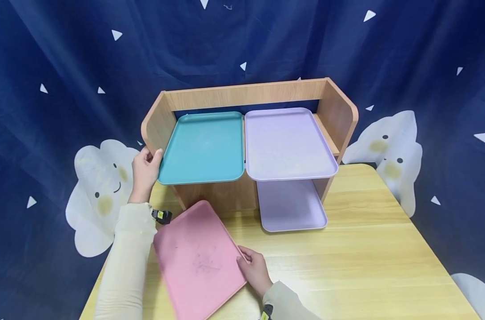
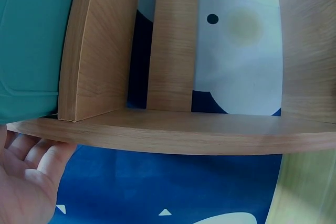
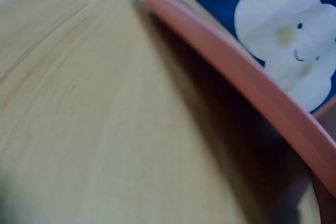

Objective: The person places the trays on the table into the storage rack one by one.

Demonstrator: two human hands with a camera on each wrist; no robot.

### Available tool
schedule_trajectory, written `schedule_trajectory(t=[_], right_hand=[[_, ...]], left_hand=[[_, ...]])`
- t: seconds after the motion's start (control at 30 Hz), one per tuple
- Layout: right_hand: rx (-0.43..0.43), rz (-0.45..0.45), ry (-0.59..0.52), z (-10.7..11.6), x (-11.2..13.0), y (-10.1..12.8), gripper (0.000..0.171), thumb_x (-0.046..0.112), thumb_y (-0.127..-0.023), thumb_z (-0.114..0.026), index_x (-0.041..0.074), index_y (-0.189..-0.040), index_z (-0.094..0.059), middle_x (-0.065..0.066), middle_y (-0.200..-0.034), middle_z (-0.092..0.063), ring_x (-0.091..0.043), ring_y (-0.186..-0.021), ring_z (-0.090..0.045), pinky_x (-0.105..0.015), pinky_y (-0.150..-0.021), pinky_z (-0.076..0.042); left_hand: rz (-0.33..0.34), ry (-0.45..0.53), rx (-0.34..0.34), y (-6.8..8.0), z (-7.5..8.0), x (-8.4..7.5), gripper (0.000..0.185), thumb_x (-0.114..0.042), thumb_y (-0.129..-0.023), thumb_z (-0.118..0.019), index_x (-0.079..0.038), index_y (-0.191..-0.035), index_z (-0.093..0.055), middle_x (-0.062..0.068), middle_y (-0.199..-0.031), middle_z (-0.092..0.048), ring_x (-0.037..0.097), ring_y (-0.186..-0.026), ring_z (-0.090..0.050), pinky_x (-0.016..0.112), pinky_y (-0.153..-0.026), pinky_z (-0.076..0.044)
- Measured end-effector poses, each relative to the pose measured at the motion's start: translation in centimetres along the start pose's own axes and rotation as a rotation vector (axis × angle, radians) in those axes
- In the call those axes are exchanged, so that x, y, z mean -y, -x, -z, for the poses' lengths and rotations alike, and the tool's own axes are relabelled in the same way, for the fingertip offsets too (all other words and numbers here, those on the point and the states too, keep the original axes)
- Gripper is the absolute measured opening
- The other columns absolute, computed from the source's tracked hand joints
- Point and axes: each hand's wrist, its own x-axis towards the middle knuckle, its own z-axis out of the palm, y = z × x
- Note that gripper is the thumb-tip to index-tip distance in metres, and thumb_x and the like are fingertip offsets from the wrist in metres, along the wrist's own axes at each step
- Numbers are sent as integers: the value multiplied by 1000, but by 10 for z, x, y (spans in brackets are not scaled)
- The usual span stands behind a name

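Note:
A pink tray point(image 1: 196, 242) slants across the front left of the table, dark scuffs on its face. My right hand point(image 1: 256, 272) pinches its right edge, thumb on top and fingers underneath. In the right wrist view, the tray's edge point(image 3: 236, 80) is tilted over the tabletop, with a dark shadow below. My left hand point(image 1: 144, 172) grips the left side panel of a wooden desktop shelf point(image 1: 246, 95). Its fingers point(image 2: 50, 158) lie against the panel's outer face; the thumb is hidden in the left wrist view. Just right of this hand, a teal tray point(image 1: 204, 149) lies on the upper shelf.
Beside the teal tray, a lilac tray point(image 1: 288, 144) lies on the upper shelf, its front overhanging. A second lilac tray point(image 1: 292, 209) sits in the lower right compartment and sticks out. The wooden table point(image 1: 366, 262) extends to the right. Behind hangs a blue curtain point(image 1: 226, 40).

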Motion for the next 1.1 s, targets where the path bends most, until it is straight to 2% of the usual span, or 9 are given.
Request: schedule_trajectory(t=[0.13,0.23,0.33,0.43,0.77,1.1], right_hand=[[39,-27,-129,7,14,3,39,1,-88,-57,-14,-123,-51,-29,-110,-62,-32,-83,-68,-29,-68,-55],[56,-40,-183,12,26,6,38,0,-89,-56,-14,-123,-51,-31,-111,-61,-37,-85,-67,-32,-69,-55],[55,-24,-154,17,28,6,38,3,-90,-57,-13,-124,-51,-29,-113,-61,-34,-86,-67,-31,-70,-54],[38,-1,-136,21,20,3,38,8,-91,-58,-11,-125,-52,-27,-114,-61,-28,-85,-68,-29,-70,-54],[-11,9,-141,38,28,6,39,9,-92,-58,-12,-123,-52,-28,-113,-61,-27,-85,-69,-30,-70,-54],[-136,-122,-358,52,25,5,42,3,-89,-58,-15,-126,-48,-26,-103,-66,-17,-73,-69,-32,-67,-55]], left_hand=[[3,-2,-1,1,0,-1,33,-16,-93,-54,9,-114,-60,28,-110,-63,8,-77,-59,13,-65,-43],[1,-2,-8,-3,0,7,33,-17,-94,-54,7,-115,-61,26,-111,-64,6,-78,-58,13,-66,-43],[-5,-1,-15,-9,-2,21,34,-20,-94,-54,4,-116,-62,23,-111,-64,4,-79,-58,13,-68,-43],[-11,-5,-21,-13,-3,30,35,-24,-94,-55,2,-116,-62,21,-111,-65,2,-80,-58,14,-68,-43],[-28,-17,-34,-13,-3,30,36,-25,-94,-55,3,-114,-63,21,-110,-66,1,-79,-58,13,-68,-44],[-29,-23,-31,-12,-4,30,35,-26,-94,-55,4,-112,-63,21,-108,-66,2,-77,-57,14,-68,-44]])
